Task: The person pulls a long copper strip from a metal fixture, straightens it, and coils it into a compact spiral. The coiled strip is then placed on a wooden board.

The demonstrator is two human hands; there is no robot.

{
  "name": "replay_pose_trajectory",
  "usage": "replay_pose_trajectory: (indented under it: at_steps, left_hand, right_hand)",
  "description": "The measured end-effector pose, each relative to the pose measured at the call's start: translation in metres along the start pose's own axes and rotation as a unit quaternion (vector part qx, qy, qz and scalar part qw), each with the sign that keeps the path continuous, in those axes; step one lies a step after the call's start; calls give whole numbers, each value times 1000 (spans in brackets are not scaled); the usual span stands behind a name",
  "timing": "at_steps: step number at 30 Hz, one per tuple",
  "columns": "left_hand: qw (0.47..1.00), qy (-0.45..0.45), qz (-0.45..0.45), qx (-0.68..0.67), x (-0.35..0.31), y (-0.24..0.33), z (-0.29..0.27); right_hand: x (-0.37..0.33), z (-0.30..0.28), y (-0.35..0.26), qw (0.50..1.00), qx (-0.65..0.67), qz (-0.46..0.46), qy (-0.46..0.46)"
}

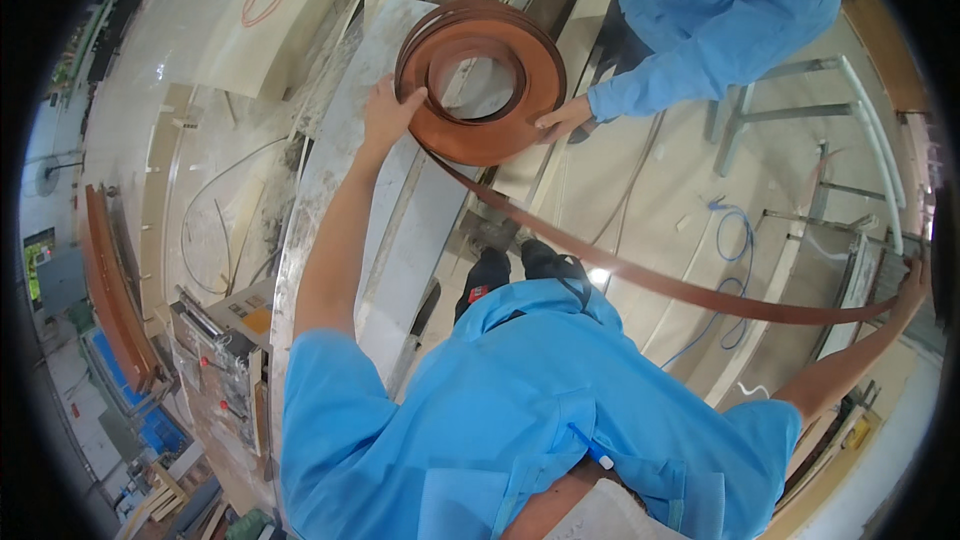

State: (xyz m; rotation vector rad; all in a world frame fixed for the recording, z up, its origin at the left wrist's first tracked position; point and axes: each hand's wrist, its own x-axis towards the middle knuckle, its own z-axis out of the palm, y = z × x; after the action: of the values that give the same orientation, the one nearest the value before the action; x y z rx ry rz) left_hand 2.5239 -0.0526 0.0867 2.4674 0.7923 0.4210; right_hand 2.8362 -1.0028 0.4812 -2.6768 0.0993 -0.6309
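A large roll of reddish-brown edge banding (pixel 480 145) lies on a pale grey board, its outer turns loose at the far side. My left hand (pixel 392 112) grips the near left rim of the roll, thumb on top. From the roll a loose strip (pixel 640 275) runs in a sagging curve to the right. At the far right my right hand (pixel 912 290) holds the strip's end with the arm stretched out; its fingers are partly hidden near the picture's dark rim. A co-worker's hand (pixel 567 120) touches the roll's right side.
The co-worker in a blue shirt (pixel 700 20) leans in from the far right. A grey metal frame (pixel 800 112) stands beyond the strip. A blue hose (pixel 735 250) lies on the floor. At left are a machine with red knobs (pixel 215 365) and brown boards (pixel 115 290).
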Motion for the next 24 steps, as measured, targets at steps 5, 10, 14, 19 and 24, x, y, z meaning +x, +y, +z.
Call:
replay_pose_trajectory:
  at_steps: [5, 10, 14, 19, 24]
  left_hand:
    - [995, -3, -30, -99, 3, 5, 16]
    - [976, 60, 74, -197, 23, 54, -18]
    - [977, 73, 99, -175, 57, 45, -27]
    - [992, -29, -119, -10, 55, -33, 7]
    - [971, -63, -177, -149, 11, -34, 16]
  right_hand:
    - [-17, 33, -127, 964, -34, -201, -173]
    - [-41, 94, -278, 932, 3, -313, -182]
    - [-71, 153, -408, 894, -5, -421, -154]
    - [-89, 215, -544, 864, -74, -477, -146]
    - [-105, 267, -632, 836, 23, -543, -73]
